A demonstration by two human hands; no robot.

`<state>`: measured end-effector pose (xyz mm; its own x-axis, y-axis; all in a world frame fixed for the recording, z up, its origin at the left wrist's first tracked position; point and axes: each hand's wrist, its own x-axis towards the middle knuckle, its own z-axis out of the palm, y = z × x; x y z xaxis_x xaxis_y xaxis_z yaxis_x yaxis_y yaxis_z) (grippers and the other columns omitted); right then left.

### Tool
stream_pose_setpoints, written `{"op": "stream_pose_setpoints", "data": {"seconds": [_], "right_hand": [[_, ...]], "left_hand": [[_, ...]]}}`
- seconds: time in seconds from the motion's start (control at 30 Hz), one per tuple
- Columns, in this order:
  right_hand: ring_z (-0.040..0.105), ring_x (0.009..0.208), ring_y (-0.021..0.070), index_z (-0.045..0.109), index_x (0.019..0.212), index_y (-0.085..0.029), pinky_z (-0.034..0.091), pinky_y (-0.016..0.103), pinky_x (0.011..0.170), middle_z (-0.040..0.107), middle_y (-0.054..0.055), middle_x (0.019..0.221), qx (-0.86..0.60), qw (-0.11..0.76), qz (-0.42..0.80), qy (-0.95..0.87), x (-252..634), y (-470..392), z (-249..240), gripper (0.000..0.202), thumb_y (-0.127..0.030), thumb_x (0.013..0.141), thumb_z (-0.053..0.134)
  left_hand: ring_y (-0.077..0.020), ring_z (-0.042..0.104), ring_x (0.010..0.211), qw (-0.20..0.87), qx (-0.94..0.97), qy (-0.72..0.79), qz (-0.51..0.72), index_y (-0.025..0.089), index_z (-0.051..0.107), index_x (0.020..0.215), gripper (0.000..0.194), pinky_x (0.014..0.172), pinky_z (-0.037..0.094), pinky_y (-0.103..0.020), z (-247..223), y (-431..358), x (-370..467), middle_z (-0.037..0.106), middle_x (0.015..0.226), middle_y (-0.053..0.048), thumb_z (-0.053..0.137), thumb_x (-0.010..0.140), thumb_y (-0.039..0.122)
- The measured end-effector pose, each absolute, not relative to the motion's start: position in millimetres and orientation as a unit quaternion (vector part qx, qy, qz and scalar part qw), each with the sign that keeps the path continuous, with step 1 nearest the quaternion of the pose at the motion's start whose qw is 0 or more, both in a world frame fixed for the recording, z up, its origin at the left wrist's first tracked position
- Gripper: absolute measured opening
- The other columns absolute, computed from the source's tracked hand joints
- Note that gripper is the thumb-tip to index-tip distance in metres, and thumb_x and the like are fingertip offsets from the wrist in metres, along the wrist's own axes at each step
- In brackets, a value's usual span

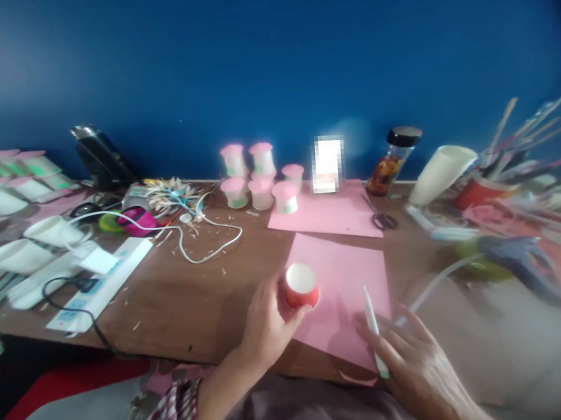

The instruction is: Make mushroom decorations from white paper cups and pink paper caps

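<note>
My left hand (273, 327) is closed round a small red cup (301, 286) with a white inside, its open mouth facing up. The cup is above the left edge of a pink paper sheet (341, 269). Over the sheet's lower right corner, my right hand (407, 351) has a slim white pen (371, 321) between thumb and fingers. One end of the pen points away from me, and a pale green end shows near the palm. Behind lies a second pink sheet (329, 223), with a white cup topped in pink (285, 198) on its left edge.
Several pink-topped cups (236, 194) stand by the blue wall. Scissors (383, 219), a dark-lidded jar (391, 162) and a glue gun (515, 252) are to the right. A power strip (99, 287), a white cable (212, 258) and white cups (20, 256) lie left.
</note>
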<state>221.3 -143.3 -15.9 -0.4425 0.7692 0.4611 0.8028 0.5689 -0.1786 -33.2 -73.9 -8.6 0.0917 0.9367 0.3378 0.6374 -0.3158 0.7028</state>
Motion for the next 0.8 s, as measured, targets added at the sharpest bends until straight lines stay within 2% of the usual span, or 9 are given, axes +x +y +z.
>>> {"op": "stream_pose_setpoints", "data": {"seconds": [0.27, 0.43, 0.67, 0.8], "right_hand": [[0.067, 0.102, 0.0215, 0.057, 0.12, -0.018, 0.017, 0.046, 0.113, 0.073, 0.007, 0.108, -0.455, 0.248, -0.044, -0.854, 221.8, -142.7, -13.0, 0.046, -0.001, 0.079, 0.044], [0.067, 0.101, 0.0213, 0.058, 0.117, -0.017, 0.017, 0.047, 0.113, 0.073, 0.007, 0.105, -0.457, 0.249, -0.046, -0.853, 221.6, -142.5, -13.0, 0.041, -0.002, 0.082, 0.043], [0.067, 0.101, 0.0213, 0.058, 0.117, -0.018, 0.019, 0.047, 0.112, 0.073, 0.007, 0.105, -0.46, 0.255, -0.043, -0.849, 221.1, -142.8, -12.8, 0.037, -0.004, 0.085, 0.044], [0.066, 0.102, 0.0212, 0.059, 0.117, -0.018, 0.019, 0.046, 0.112, 0.073, 0.007, 0.106, -0.462, 0.254, -0.042, -0.849, 221.1, -142.9, -13.0, 0.038, -0.004, 0.085, 0.043]], "left_hand": [[-0.0262, 0.06, 0.103, 0.178, 0.72, 0.556, 0.375, 0.018, 0.046, 0.124, 0.06, 0.088, 0.05, -0.04, -10.5, -73.3, -32.2, 0.061, 0.113, -0.012, 0.071, 0.074, 0.037], [-0.0268, 0.061, 0.102, 0.168, 0.726, 0.554, 0.371, 0.016, 0.046, 0.123, 0.055, 0.087, 0.051, -0.041, -7.5, -74.0, -31.2, 0.06, 0.111, -0.013, 0.067, 0.076, 0.034], [-0.0283, 0.057, 0.112, 0.182, 0.719, 0.55, 0.384, 0.018, 0.038, 0.131, 0.072, 0.095, 0.048, -0.044, -4.2, -74.8, -30.1, 0.056, 0.123, -0.015, 0.073, 0.071, 0.039], [-0.0287, 0.058, 0.11, 0.185, 0.714, 0.565, 0.368, 0.018, 0.044, 0.127, 0.067, 0.092, 0.048, -0.044, -7.8, -72.5, -30.7, 0.059, 0.119, -0.015, 0.072, 0.072, 0.042]]}}
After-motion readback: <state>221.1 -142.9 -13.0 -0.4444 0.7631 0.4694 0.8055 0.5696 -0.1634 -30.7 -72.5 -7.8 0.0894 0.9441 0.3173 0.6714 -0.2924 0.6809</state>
